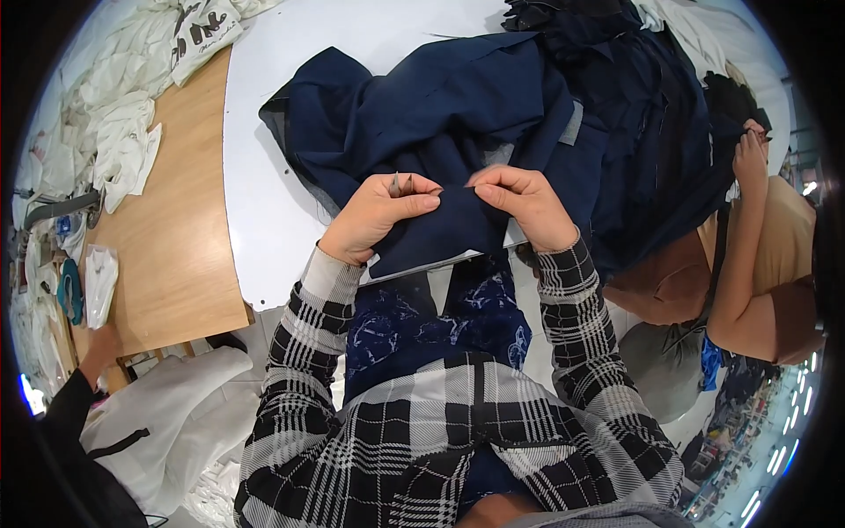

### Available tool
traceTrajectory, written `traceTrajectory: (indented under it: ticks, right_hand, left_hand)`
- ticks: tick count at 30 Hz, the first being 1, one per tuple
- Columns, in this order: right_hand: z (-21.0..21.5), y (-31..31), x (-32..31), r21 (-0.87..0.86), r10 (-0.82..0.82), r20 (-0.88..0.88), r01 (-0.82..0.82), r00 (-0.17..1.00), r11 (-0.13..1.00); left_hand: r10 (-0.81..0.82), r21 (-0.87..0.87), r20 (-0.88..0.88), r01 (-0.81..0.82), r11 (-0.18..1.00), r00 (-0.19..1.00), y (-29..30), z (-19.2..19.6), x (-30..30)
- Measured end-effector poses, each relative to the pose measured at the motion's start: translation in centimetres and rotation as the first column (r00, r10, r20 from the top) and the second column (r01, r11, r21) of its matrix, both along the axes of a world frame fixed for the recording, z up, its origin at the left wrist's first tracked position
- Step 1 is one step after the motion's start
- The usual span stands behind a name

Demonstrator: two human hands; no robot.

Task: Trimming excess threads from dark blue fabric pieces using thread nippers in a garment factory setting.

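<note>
A dark navy cloth garment (431, 97) lies bunched over the white tabletop, with its near part hanging over the table edge toward my lap. My left hand (374, 211) is closed, pinching the garment's edge between thumb and forefinger. Two pointed metal tips of what look like thread snips (401, 184) stick up from the same hand; their handle is hidden in the palm. A short way to the right, my right hand (530, 202) also pinches the cloth edge, thumb against forefinger. Between the two hands a small stretch of the edge is held up.
Dark garments (642, 132) are heaped at the right, beside a co-worker's arm (748, 202). White garments (123, 141) lie along a wooden table (180, 220) at the left. Another person's hand (101, 348) rests by that table's near end. A white tabletop (264, 229) lies before me.
</note>
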State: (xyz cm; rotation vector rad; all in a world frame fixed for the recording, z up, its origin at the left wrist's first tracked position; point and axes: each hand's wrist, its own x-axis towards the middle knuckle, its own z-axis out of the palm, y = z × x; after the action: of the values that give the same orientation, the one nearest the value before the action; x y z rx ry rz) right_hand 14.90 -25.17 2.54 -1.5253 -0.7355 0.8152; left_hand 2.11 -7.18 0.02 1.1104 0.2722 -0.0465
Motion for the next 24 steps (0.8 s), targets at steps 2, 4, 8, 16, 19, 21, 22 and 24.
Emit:
traceTrajectory:
  ticks: [2, 4, 8, 16, 19, 21, 22, 24]
  right_hand:
    - [-0.1, -0.3, 0.1, 0.058, -0.004, 0.117, -0.003, 0.993, 0.998]
    - [-0.2, -0.6, 0.1, 0.074, -0.021, 0.007, 0.020, 1.000, 0.997]
    - [-0.2, -1.0, 0.1, 0.046, -0.021, -0.086, 0.025, 0.996, 0.999]
    - [-0.1, -1.5, 0.1, -0.010, -0.040, -0.087, 0.039, 0.995, 0.999]
    - [0.1, -1.7, 0.0, -0.039, -0.018, -0.102, 0.014, 0.995, 0.999]
    - [0.0, -1.8, 0.0, -0.038, -0.013, -0.121, 0.009, 0.993, 0.999]
    - [0.0, -1.8, 0.0, -0.035, -0.008, -0.138, 0.004, 0.990, 0.999]
    - [-0.4, -2.1, 0.2, -0.016, -0.035, -0.196, 0.033, 0.980, 0.999]
  left_hand:
    - [0.012, -0.036, 0.019, -0.012, 0.999, 1.000, -0.1, -0.2, 0.1]
    - [0.028, -0.056, 0.021, -0.026, 0.998, 0.999, -0.1, -0.3, 0.1]
    - [0.044, -0.071, 0.023, -0.042, 0.997, 0.999, -0.1, -0.4, 0.1]
    - [-0.018, 0.793, 0.233, -0.179, 0.582, 0.972, 1.6, 0.2, -0.1]
    - [-0.037, 0.693, 0.222, -0.131, 0.709, 0.974, 1.3, 1.5, 0.3]
    - [-0.105, 0.560, 0.210, -0.031, 0.828, 0.972, 0.1, 1.5, 1.3]
    - [-0.121, 0.421, 0.134, 0.054, 0.906, 0.984, -0.5, 1.5, 1.7]
    - [-0.151, 0.222, 0.065, 0.134, 0.966, 0.986, -1.3, 1.0, 2.3]
